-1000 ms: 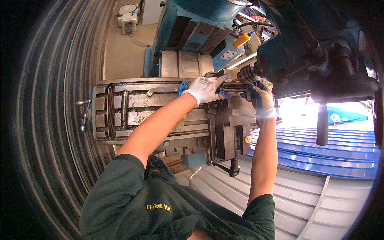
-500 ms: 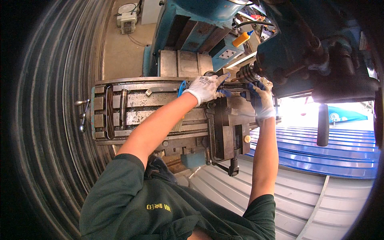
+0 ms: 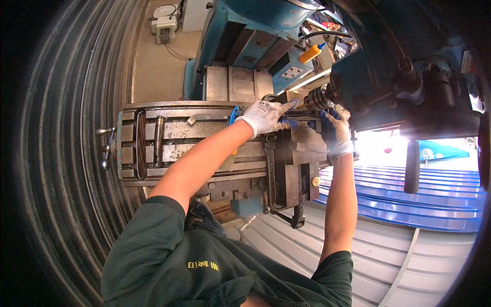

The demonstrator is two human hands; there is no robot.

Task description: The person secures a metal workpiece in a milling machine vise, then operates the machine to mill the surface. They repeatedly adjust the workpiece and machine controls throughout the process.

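Observation:
My left hand [image 3: 262, 117], in a white glove with blue fingertips, lies over the left end of a dark metal bar [image 3: 302, 113] at the top of the vise [image 3: 289, 171]. Its index finger and thumb part around that end. At the bar's right end is my right hand [image 3: 337, 134], gloved alike, with its fingers bent against it; the exact contact is partly hidden. Just above the bar, close to my right fingers, sits the round metal spindle nose [image 3: 318, 97] of a milling machine [image 3: 378, 87].
The slotted machine table [image 3: 192, 133] stretches left, carrying a metal cylinder [image 3: 159, 140], a brush [image 3: 228, 161] and a blue-handled tool [image 3: 233, 114]. A vise handle [image 3: 298, 217] sticks out toward me. A yellow bottle [image 3: 311, 53] stands behind. Crank handles [image 3: 106, 148] project at the table's left end.
The view has shifted slightly. Both hands stay at the bar's ends; my right fingers have changed their bend a little.

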